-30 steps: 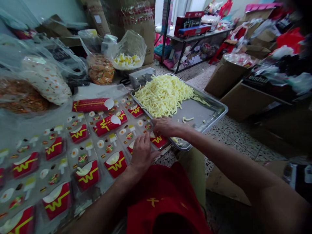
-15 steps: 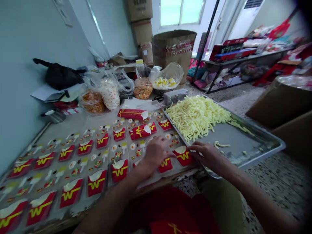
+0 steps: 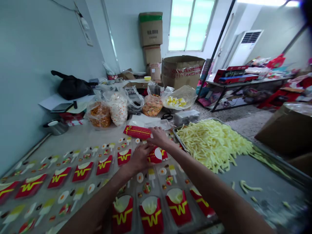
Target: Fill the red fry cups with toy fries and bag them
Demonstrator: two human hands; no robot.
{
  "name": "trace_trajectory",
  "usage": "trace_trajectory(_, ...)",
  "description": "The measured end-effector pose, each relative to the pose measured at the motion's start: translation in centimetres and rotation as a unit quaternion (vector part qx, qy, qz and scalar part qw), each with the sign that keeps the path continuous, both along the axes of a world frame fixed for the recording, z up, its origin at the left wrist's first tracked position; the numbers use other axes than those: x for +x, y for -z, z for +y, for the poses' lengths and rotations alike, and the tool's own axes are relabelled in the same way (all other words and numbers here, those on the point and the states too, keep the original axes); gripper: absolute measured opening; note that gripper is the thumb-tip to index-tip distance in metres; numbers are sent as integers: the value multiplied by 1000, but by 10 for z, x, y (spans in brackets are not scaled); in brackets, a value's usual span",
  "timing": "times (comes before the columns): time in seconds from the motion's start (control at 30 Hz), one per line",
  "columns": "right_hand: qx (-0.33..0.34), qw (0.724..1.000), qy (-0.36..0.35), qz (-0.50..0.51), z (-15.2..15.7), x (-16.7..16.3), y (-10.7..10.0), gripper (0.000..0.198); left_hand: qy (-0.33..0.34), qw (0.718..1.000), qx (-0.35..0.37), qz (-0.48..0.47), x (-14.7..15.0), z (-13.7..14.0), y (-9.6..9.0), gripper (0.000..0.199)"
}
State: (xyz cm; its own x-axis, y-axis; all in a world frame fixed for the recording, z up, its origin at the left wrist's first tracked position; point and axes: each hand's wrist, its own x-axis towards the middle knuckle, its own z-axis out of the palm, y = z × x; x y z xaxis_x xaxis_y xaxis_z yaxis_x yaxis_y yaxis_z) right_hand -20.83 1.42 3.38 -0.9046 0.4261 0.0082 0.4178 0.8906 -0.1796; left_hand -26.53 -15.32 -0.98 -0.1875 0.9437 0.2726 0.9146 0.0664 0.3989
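My left hand (image 3: pixel 140 158) is closed around the left part of a small stack of red fry cartons (image 3: pixel 155 156) with yellow markings. My right hand (image 3: pixel 159 137) has its fingers curled at the right end of another red carton stack (image 3: pixel 136 131), just behind the first; its fingertips are partly hidden. Clear plastic trays with small toy-like food pieces lie in rows beneath and around both hands. Each holds a red carton; a front carton (image 3: pixel 179 208) has pale fry-like strips in its mouth. To the right, a heap of pale yellow fry-like strips (image 3: pixel 212 143) sits on a metal tray (image 3: pixel 258 169).
Bags of small orange pieces (image 3: pixel 98 113), white pieces (image 3: pixel 118 109) and yellow-white pieces (image 3: pixel 176 101) stand at the back. Scissors (image 3: pixel 167 116) lie near a clear plastic box (image 3: pixel 187 117). A metal cup (image 3: pixel 56 127) is at left. A large cardboard box (image 3: pixel 181 71) stands behind.
Both hands have left the front trays beside the metal tray and moved back to the red carton stacks. The head view has tilted up and shifted.
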Motion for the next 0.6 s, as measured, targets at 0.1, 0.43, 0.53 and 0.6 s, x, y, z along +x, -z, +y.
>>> trace_trajectory(0.1,12,998,-15,-63,7,-42,14,85,-10,1000,-7,-15,-16,-19,-9,82)
trace_trajectory(0.43,18,995,-89,-41,43,-96,3,85,-300,953,5,-51,-202,-95,-14,80)
trace_trajectory(0.53,-70,992,-98,-31,50,-130,3,92,-374,922,-28,-91,-266,-113,-2,83)
trace_trajectory(0.6,-128,987,-91,-33,52,-147,6,85,-422,901,-29,-99,-296,-126,6,82)
